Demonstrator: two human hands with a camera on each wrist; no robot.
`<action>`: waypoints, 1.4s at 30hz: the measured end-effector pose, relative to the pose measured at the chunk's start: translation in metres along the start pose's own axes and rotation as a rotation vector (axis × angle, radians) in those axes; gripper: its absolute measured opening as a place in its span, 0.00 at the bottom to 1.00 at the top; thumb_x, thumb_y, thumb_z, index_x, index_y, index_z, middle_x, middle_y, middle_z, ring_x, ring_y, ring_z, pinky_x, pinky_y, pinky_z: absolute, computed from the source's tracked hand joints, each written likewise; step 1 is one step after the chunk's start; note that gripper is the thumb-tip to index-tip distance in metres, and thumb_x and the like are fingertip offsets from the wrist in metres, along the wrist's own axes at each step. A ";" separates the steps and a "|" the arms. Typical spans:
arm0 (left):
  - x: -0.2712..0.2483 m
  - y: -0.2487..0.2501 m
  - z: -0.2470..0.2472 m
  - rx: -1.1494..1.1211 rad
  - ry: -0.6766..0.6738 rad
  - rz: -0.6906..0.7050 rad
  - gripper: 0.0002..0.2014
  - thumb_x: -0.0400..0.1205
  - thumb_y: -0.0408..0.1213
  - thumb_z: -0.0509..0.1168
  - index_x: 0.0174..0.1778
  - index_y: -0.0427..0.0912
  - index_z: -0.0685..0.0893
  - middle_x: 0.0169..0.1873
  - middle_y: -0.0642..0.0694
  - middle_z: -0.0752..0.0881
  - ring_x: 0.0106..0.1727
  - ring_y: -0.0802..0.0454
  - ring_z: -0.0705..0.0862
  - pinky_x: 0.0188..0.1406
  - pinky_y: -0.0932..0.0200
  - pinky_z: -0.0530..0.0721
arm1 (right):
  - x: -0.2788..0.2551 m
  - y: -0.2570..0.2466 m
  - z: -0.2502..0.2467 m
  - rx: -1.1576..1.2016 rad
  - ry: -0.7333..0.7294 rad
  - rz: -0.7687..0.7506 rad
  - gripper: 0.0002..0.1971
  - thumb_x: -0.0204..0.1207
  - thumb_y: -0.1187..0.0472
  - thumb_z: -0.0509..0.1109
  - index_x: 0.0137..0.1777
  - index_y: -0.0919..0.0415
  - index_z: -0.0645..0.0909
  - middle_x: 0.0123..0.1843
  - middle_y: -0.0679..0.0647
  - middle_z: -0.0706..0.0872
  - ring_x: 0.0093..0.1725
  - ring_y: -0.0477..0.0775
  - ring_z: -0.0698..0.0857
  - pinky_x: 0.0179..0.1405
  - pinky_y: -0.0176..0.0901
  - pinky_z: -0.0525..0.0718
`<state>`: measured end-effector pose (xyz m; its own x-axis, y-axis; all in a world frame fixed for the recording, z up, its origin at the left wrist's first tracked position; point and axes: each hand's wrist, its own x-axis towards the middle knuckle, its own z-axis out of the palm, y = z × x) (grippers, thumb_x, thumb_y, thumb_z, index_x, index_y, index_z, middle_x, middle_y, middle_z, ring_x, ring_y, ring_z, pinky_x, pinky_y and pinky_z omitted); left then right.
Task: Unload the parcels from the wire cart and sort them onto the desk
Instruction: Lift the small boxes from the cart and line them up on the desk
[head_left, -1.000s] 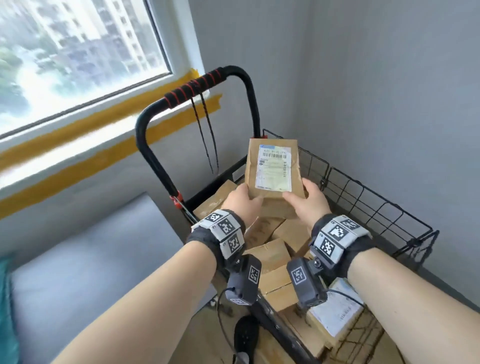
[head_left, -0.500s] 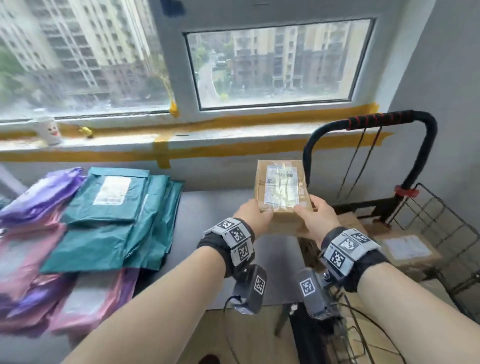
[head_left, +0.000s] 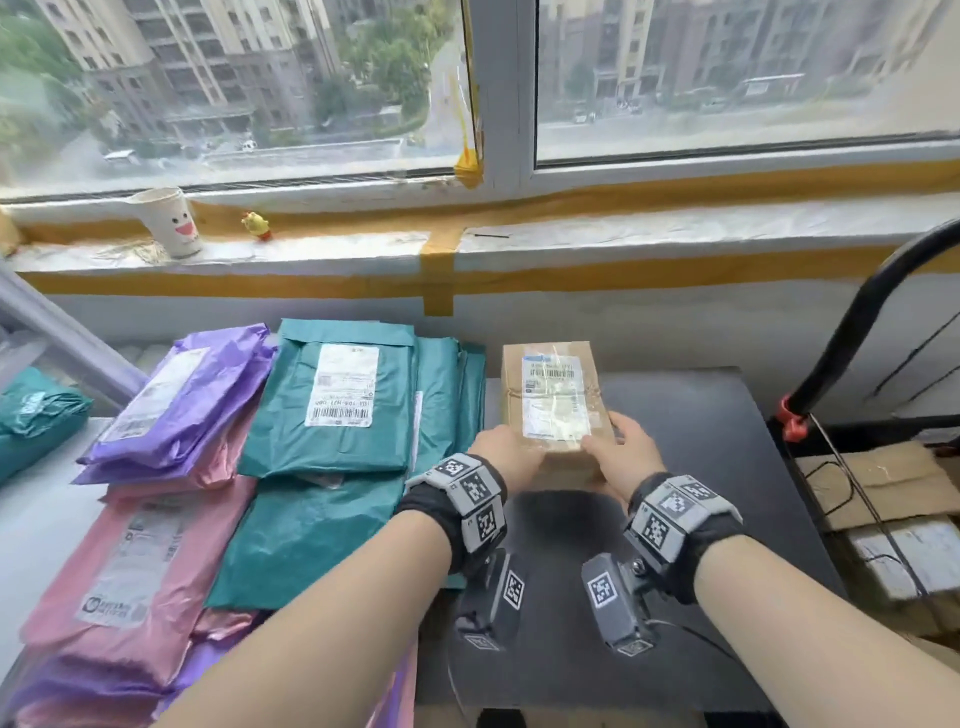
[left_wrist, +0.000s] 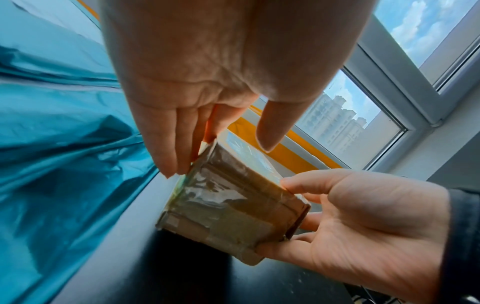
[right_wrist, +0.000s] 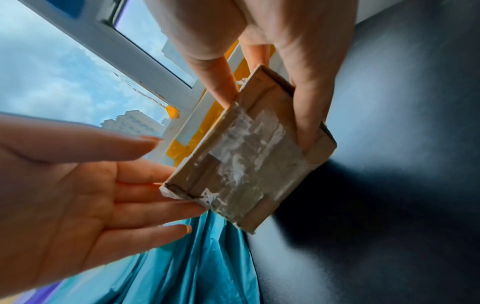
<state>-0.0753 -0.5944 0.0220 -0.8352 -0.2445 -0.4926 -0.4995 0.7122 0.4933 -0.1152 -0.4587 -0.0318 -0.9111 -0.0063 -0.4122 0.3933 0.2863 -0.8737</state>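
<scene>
A taped cardboard box (head_left: 550, 400) with a white label sits low over the dark desk (head_left: 685, 467), just right of the teal mailers (head_left: 337, 405); whether it touches the desk is unclear. My right hand (head_left: 623, 452) pinches its near right corner, with the thumb (right_wrist: 215, 82) on the labelled face and the fingers (right_wrist: 309, 107) along the side. At the near left corner my left hand (head_left: 511, 448) lies open, its straight fingers (left_wrist: 168, 148) touching the box (left_wrist: 228, 205) while the thumb stands clear. The wire cart (head_left: 852, 332) stands at the right with more cardboard parcels (head_left: 878, 483) inside.
Purple mailers (head_left: 176, 400) and pink mailers (head_left: 135, 561) are stacked left of the teal ones. A paper cup (head_left: 169, 221) and a small yellow toy (head_left: 255, 224) stand on the windowsill behind the desk. Bare dark desk lies between the box and the cart.
Both hands carried the box from above the cart leftward and down to the desk beside the teal mailers. The view swung from the cart to the desk and window.
</scene>
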 end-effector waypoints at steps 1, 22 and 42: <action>0.002 -0.002 -0.007 0.039 -0.021 0.013 0.17 0.84 0.41 0.58 0.60 0.32 0.79 0.59 0.35 0.83 0.55 0.40 0.83 0.50 0.54 0.80 | 0.003 0.000 0.007 -0.009 0.020 0.004 0.25 0.73 0.63 0.67 0.71 0.54 0.73 0.63 0.56 0.82 0.59 0.58 0.81 0.58 0.60 0.85; 0.027 -0.124 -0.094 0.325 0.286 -0.410 0.45 0.76 0.63 0.62 0.83 0.50 0.47 0.82 0.34 0.46 0.81 0.28 0.51 0.77 0.36 0.57 | 0.031 -0.021 0.057 -0.291 -0.153 -0.084 0.35 0.76 0.62 0.70 0.81 0.54 0.60 0.74 0.53 0.76 0.70 0.56 0.78 0.72 0.54 0.74; 0.023 -0.136 -0.099 0.348 0.287 -0.325 0.44 0.77 0.62 0.61 0.83 0.49 0.48 0.83 0.36 0.47 0.82 0.32 0.51 0.78 0.39 0.56 | 0.025 -0.032 0.074 -0.450 -0.228 -0.120 0.34 0.78 0.61 0.67 0.82 0.55 0.57 0.74 0.53 0.76 0.71 0.56 0.77 0.70 0.46 0.73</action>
<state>-0.0495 -0.7619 0.0149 -0.7045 -0.6224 -0.3410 -0.6768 0.7338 0.0589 -0.1418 -0.5387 -0.0334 -0.8766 -0.2586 -0.4059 0.1501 0.6544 -0.7411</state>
